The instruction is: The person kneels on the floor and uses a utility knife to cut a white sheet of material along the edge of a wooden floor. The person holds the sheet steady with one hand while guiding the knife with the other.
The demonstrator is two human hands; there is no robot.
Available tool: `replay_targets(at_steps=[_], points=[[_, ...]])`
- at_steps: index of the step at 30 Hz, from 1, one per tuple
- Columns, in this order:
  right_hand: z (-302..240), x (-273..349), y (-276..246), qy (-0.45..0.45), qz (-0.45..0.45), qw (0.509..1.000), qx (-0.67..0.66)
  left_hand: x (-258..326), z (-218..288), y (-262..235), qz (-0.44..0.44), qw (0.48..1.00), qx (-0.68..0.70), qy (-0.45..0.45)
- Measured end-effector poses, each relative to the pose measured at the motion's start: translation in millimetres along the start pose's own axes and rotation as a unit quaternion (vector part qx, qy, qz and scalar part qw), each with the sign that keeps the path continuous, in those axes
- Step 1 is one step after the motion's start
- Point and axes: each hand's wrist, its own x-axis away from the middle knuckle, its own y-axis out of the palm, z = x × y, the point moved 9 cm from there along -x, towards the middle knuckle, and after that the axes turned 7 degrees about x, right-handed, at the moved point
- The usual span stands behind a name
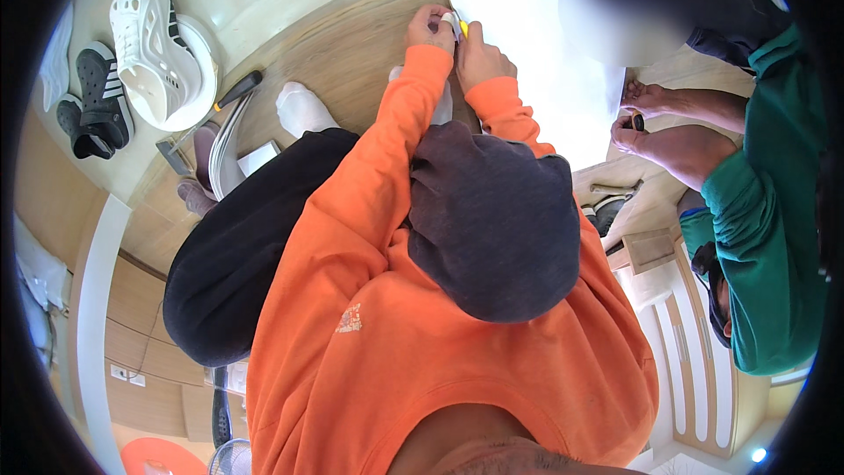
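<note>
At the left edge of a bright white panel (514, 44), my two hands work close together. My left hand (428, 29) has its fingers curled in toward the edge, by a small whitish piece (451, 21) that I cannot make out clearly. Closed beside it, my right hand (484, 60) grips a small yellow tool (464, 28); its kind is too small to tell. Both forearms are in orange sleeves. Wood-patterned boarding (352, 31) lies under my white-socked foot (303, 110).
On the left lie a hammer (239, 91), a coiled white strip (229, 154), white clogs (154, 53) and black clogs (104, 97). At right, a person in a green sleeve (774, 176) holds a small dark-handled tool (637, 120) by the panel. Another hammer (615, 189) lies nearby.
</note>
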Motion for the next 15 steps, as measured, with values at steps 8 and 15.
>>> replay_targets(at_steps=[8,15], points=[[-0.3,-4.7,-1.6,0.009,-0.034,0.999,0.005,0.1,-7.0,-9.4,0.042,0.986,-0.100,-0.124],[-3.0,-9.1,2.6,0.015,-0.053,0.998,0.019,2.2,9.1,-16.8,0.055,0.975,-0.144,-0.157]])
